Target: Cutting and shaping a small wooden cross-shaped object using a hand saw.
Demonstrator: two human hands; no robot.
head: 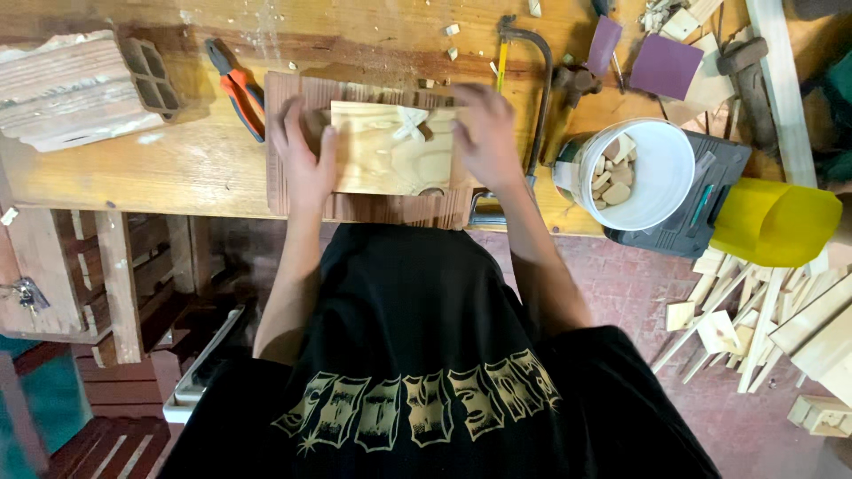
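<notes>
Seen from the head camera, both hands press flat on a pale pine board (390,149) that lies on a darker, ridged wooden panel (373,206) at the near edge of the workbench (133,168). The left hand (304,151) lies spread over the board's left end, fingers open, clasping nothing. The right hand (486,133) covers the right end, likewise flat and open. A small light wooden cross (410,124) sits on the board between the hands.

The panel's front reaches the bench edge, so there is no room nearer the body. To the left, orange-handled pliers (238,89) lie just beside the panel, and a grooved brick block (75,89) stands further off. To the right a hacksaw (532,80) runs close past the right hand, and a white bucket (661,191) of wood offcuts crowds the bench's right corner.
</notes>
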